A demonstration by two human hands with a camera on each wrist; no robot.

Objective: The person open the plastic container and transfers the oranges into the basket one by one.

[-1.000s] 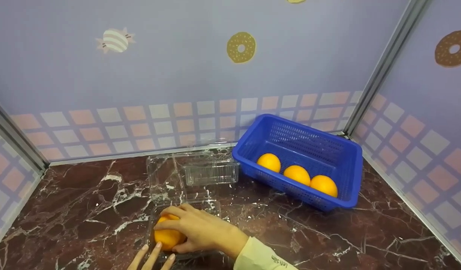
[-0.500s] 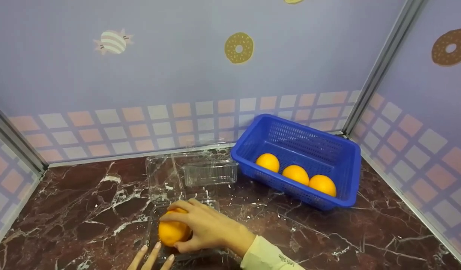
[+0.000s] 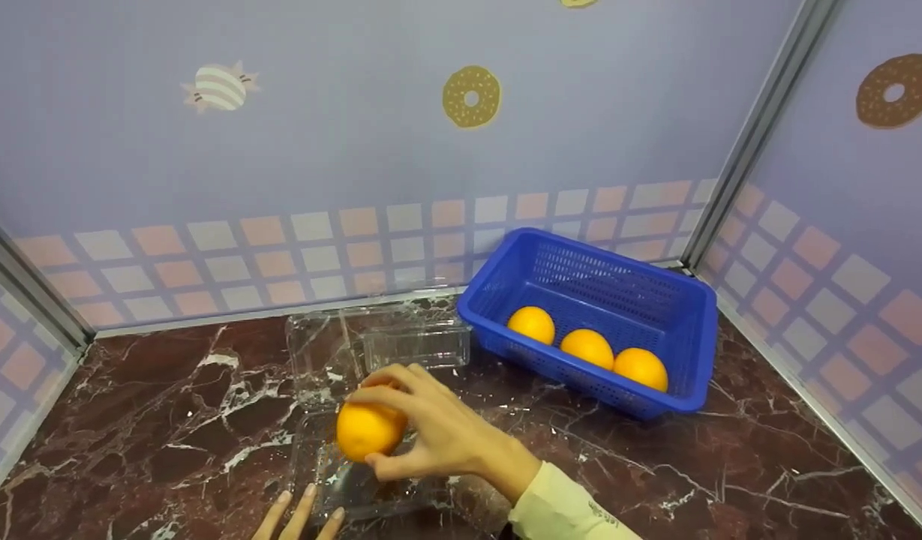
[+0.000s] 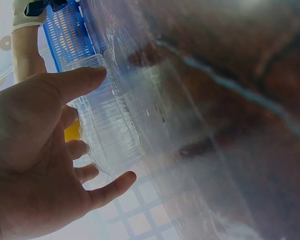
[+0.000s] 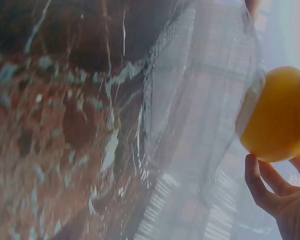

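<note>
My right hand grips an orange between thumb and fingers, over the near part of a clear plastic container. The right wrist view shows the orange raised beside the clear plastic wall, with fingertips at its underside. My left hand is at the container's near left corner, fingers extended and holding nothing. Seen from the left wrist, that hand has its thumb and fingers spread in front of the clear plastic; a bit of orange peeks out behind the fingers.
A blue perforated basket holds three oranges at the back right. The container's transparent far part lies toward the back wall. Patterned panels enclose the dark marbled table at the back and sides.
The right hand has lifted the orange from inside the container's near part and moved it up, away and slightly right. The left hand has barely moved.
</note>
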